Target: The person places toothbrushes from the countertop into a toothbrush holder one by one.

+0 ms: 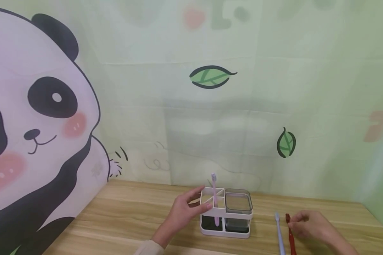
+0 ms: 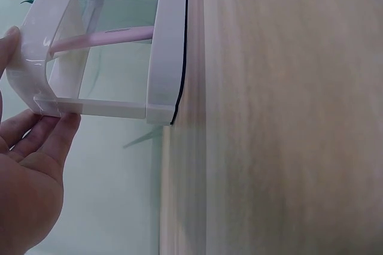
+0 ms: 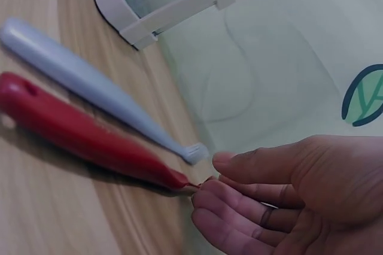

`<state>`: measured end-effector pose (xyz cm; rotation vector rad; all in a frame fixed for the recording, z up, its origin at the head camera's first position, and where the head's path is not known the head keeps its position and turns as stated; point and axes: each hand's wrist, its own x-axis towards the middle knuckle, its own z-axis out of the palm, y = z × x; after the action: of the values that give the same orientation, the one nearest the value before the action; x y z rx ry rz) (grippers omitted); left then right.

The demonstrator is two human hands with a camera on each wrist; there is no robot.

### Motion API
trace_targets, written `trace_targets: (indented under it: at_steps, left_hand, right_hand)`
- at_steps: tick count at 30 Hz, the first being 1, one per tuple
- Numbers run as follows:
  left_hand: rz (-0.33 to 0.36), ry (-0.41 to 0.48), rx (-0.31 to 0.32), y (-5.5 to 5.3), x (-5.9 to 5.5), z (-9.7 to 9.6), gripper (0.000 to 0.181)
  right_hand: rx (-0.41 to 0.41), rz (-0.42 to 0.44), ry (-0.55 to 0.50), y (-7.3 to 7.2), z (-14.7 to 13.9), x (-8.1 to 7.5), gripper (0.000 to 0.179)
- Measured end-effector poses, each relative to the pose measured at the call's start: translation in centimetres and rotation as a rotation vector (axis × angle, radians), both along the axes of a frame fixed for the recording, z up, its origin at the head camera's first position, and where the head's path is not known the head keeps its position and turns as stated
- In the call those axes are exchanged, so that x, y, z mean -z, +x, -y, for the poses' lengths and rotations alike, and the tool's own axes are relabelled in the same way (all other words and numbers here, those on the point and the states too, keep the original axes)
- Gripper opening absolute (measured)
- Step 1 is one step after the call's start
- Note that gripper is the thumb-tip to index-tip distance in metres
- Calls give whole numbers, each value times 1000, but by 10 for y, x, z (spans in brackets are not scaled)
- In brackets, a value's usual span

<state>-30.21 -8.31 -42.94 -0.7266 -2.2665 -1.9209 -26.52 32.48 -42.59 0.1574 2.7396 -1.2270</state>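
Observation:
A white toothbrush holder (image 1: 226, 214) with a divided top stands on the table. My left hand (image 1: 182, 210) grips its upper left corner, thumb at the front and fingers on the side and back. One pink toothbrush (image 1: 215, 193) stands upright in a left compartment, bristles up. Lying to the right of the holder are a light blue toothbrush (image 1: 279, 235) and a red toothbrush (image 1: 291, 243), heads pointing away from me. My right hand (image 1: 316, 226) is at the red one's head, with fingers loosely bent and thumb apart from them in the right wrist view (image 3: 275, 195).
In the holder's right half sits a clear cup (image 1: 237, 201). The wooden table (image 1: 131, 216) ends at a pale green backdrop (image 1: 140, 88) with a panda and leaves printed on it.

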Motion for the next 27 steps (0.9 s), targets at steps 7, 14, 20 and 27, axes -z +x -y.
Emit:
trace_targets:
  at_steps: [7,14,20,27]
  left_hand:
    - [1,14,-1,1,1,0,66]
    - [7,33,11,3,-2,0,66]
    - [6,34,10,3,-2,0,66]
    - [5,33,7,4,-2,-1,66]
  right_hand:
    - [15,17,7,0,2,9,8]
    - [48,25,11,-1,7,14,11]
    - [54,-1,7,2,10,13,12]
    - [66,2,4,1,8,16,12]
